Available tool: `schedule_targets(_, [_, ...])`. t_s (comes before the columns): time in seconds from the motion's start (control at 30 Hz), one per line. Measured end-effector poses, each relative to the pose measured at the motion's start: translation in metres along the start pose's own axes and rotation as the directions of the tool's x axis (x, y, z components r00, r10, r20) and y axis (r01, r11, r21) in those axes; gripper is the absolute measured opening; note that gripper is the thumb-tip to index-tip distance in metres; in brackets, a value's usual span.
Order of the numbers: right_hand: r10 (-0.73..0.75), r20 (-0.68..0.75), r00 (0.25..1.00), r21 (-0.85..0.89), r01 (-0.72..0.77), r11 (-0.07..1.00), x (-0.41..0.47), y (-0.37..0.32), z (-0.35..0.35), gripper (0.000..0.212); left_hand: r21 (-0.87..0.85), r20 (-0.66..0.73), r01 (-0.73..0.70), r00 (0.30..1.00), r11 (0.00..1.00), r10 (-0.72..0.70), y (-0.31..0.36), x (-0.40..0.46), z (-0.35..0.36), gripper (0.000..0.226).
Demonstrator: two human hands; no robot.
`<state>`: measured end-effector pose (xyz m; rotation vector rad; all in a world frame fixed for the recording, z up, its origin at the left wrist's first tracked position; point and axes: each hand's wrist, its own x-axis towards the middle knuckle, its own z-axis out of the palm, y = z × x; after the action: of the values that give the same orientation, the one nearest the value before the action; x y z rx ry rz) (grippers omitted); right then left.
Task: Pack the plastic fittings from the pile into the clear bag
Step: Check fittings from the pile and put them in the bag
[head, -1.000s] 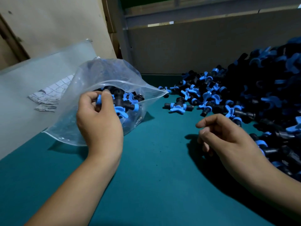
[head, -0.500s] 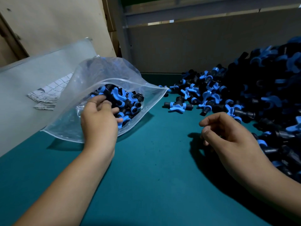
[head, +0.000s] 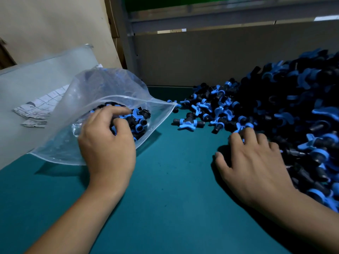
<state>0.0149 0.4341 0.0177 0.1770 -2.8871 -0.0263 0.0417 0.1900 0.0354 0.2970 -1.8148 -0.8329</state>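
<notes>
The fittings (head: 286, 114) are black with blue parts, the table (head: 165, 198) is teal, the paper (head: 45, 105) is white with a grid.

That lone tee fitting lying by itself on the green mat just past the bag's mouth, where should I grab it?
Pinch the lone tee fitting from above, across its black middle between the two blue collars. It lies flat with bare mat around it, arms pointing left and right, so fingers should fit front and back. The right hand, resting open on the pile edge, looks nearest.

A teal table (head: 174, 189) bears the clear bag (head: 102, 92) and fittings pile (head: 286, 110).
</notes>
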Motion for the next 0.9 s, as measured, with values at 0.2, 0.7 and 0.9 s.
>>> schedule_targets(0.2, [-0.326, -0.241, 0.914, 0.323, 0.392, 0.861, -0.001, 0.004, 0.011, 0.024, -0.239, 0.339, -0.204, 0.899, 0.949, 0.278, 0.005, -0.015, 0.004, 0.028])
schedule_targets(0.7, [-0.127, -0.030, 0.991, 0.989, 0.048, 0.143, 0.010, 0.001, 0.023, 0.009, -0.340, 0.868, 0.343, 0.473, 0.876, 0.152, 0.003, -0.027, 0.014, 0.030])
schedule_targets(0.9, [-0.138, -0.009, 0.990, 0.980, 0.036, 0.193, 0.009, -0.002, 0.025, 0.018, -0.290, 0.828, 0.410, 0.560, 0.865, 0.012, -0.002, -0.028, 0.020, 0.009])
